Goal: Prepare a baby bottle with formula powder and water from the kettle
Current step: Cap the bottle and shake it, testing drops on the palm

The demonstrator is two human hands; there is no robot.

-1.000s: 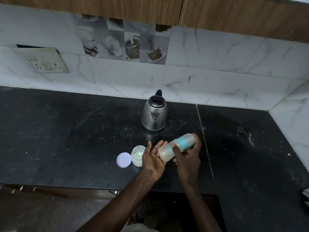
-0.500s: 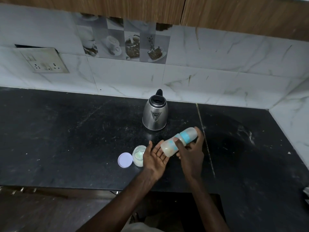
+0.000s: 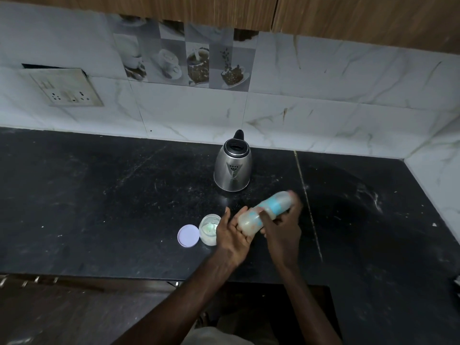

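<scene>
Head view: right hand [image 3: 282, 226] grips the capped, milky baby bottle [image 3: 265, 213] tilted above the counter's front edge, base against the open left hand [image 3: 232, 234], apparently mixing; next, probably set it upright.

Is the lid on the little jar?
No, the small jar stands open on the black counter, and its round lid lies flat beside it.

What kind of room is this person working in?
Most likely a home kitchen. A steel electric kettle stands on a dark stone counter, the marble-look tiled wall behind carries tiles with coffee-cup pictures, and wooden cabinets hang above.
</scene>
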